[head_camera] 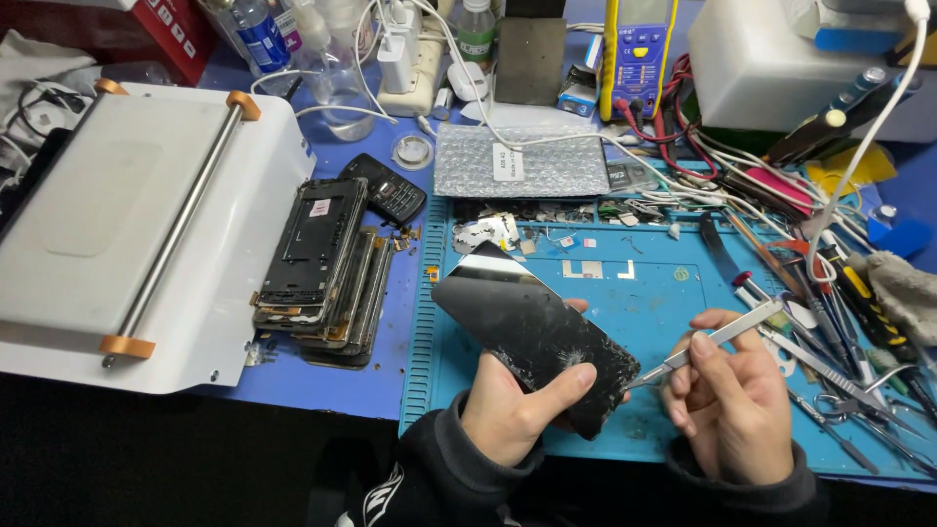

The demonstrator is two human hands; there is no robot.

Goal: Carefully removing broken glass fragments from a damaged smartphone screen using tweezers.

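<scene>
The left hand (512, 410) grips a phone (537, 337) with a cracked black screen, thumb across its lower face and fingers behind; the phone is held tilted above the near edge of the blue mat (644, 293), which lies on the bench (390, 361). The right hand (732, 395) is closed around a metal scalpel (698, 346), and the blade tip touches the phone's lower right edge, beside the crack pattern. Left of the mat, a stack of stripped phones (322, 268) lies on the bench beside a white machine (127, 229) with a steel bar along its top. A small keypad phone (386, 187) lies just behind the stack. Along the mat's far edge, shallow tray compartments hold small metal parts (488, 232) and screws. A bubble-wrap bag (522, 161) sits behind these compartments. A yellow multimeter (632, 54) stands at the bench's far edge. Tweezers and screwdrivers (839, 322) crowd the mat's right edge.
</scene>
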